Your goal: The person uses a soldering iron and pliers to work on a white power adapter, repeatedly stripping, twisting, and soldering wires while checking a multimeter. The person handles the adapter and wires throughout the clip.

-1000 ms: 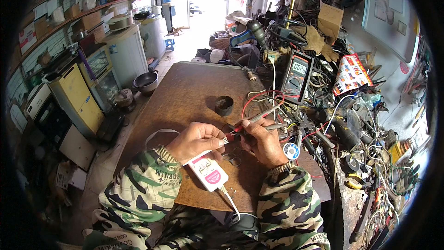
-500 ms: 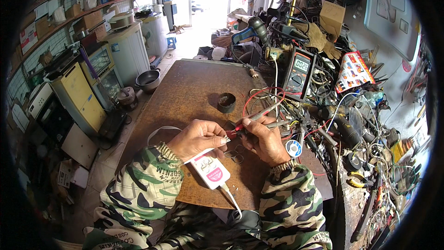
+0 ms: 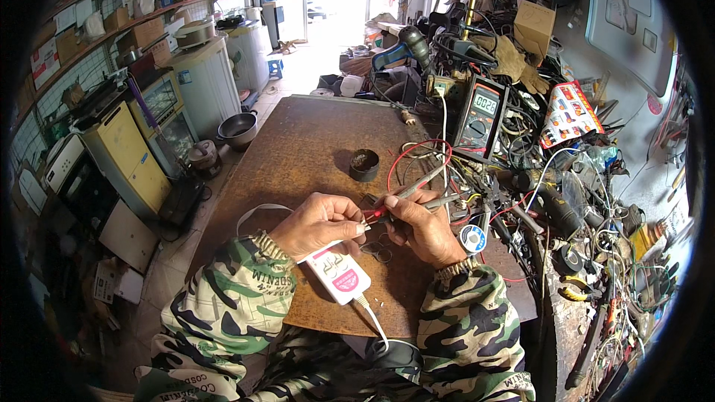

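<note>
Crowding the right of the frame: multimeter (image 3: pixel 478 116), tangled wires, tools; black round tin (image 3: pixel 363 164) at counter (image 3: pixel 298 149) centre. Left hand (image 3: pixel 316 225) closed on white-and-pink adapter (image 3: pixel 339 275), lower centre. Right hand (image 3: pixel 424 227) pinching red probe (image 3: pixel 378 213) and grey probe (image 3: pixel 432 201), tips meeting between both hands.

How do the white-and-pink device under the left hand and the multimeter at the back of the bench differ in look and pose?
The white-and-pink device is pale, lies flat on the bench and trails a white cord; the multimeter is dark with a lit display and stands propped up. The left hand rests on the device; no hand touches the multimeter. Both are boxy.
</note>
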`<state>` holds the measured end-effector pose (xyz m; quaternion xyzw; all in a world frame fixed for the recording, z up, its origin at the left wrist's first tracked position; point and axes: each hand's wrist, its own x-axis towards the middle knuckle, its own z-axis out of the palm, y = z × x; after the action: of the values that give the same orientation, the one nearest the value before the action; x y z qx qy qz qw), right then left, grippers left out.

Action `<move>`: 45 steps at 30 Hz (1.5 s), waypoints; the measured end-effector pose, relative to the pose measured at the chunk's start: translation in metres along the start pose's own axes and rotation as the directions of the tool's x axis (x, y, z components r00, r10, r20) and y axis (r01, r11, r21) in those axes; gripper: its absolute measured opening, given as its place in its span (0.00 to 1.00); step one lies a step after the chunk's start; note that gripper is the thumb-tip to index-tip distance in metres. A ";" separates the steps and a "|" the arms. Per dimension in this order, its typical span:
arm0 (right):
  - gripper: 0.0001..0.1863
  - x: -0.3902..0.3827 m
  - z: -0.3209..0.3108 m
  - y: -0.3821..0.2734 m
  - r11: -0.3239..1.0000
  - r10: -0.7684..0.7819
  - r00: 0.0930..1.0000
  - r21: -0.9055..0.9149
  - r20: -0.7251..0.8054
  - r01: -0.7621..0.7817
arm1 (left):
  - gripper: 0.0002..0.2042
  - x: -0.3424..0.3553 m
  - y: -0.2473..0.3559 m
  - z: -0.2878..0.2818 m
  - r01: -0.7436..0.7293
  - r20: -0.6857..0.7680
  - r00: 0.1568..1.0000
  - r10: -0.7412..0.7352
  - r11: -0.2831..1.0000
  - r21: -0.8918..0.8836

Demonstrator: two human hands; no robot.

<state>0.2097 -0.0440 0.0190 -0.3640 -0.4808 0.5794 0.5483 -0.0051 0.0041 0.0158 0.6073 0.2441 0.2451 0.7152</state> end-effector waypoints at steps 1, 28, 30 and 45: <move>0.14 -0.001 0.002 -0.001 1.000 0.004 1.000 0.005 -0.006 -0.004 | 0.08 -0.001 0.001 0.001 0.002 -0.007 1.000 -0.002 1.000 0.008; 0.15 0.000 0.002 0.000 1.000 0.000 1.000 -0.016 0.007 0.000 | 0.08 -0.001 0.000 -0.001 0.007 -0.002 1.000 -0.007 1.000 -0.002; 0.13 0.000 0.000 0.000 1.000 0.007 1.000 -0.012 0.020 -0.007 | 0.09 -0.001 0.001 0.000 0.009 -0.006 1.000 -0.008 1.000 0.011; 0.14 -0.001 0.002 -0.002 0.995 -0.016 1.000 -0.100 0.022 0.018 | 0.07 -0.002 0.007 0.004 0.021 -0.025 1.000 -0.019 0.998 0.062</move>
<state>0.2085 -0.0459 0.0218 -0.3807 -0.5183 0.5536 0.5291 -0.0044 0.0002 0.0233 0.6239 0.2663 0.2374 0.6953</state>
